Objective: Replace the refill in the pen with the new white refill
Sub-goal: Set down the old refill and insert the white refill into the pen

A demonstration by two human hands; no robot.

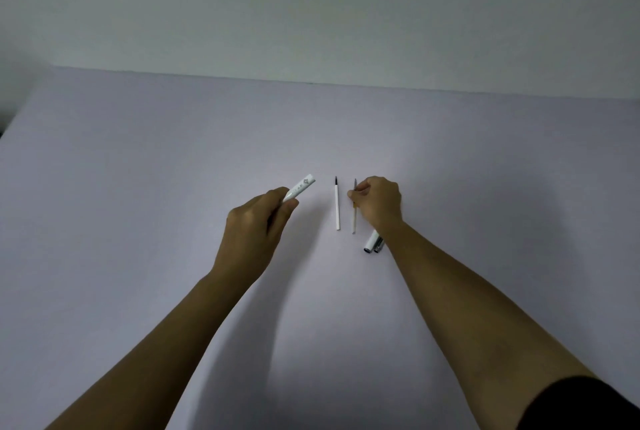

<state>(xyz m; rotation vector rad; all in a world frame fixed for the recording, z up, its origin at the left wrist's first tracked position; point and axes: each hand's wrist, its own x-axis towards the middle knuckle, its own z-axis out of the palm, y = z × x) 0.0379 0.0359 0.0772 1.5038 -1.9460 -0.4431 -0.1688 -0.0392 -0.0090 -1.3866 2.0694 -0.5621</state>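
Observation:
My left hand (258, 221) grips a white pen barrel (300, 189) that points up and to the right, just above the table. A white refill (337, 207) with a dark tip lies flat between my hands, pointing away from me. Just right of it is a paler, yellowish refill (354, 218); my right hand (377, 202) pinches its upper part with thumb and fingertips. Its lower end touches or nearly touches the table. Under my right wrist lies a white pen cap (371, 241) with a dark clip piece beside it.
Everything rests on a pale lilac table (173, 169) whose far edge meets a light wall. The table's left edge falls away at the far left. My right arm wears a dark sleeve (588, 405) near the shoulder.

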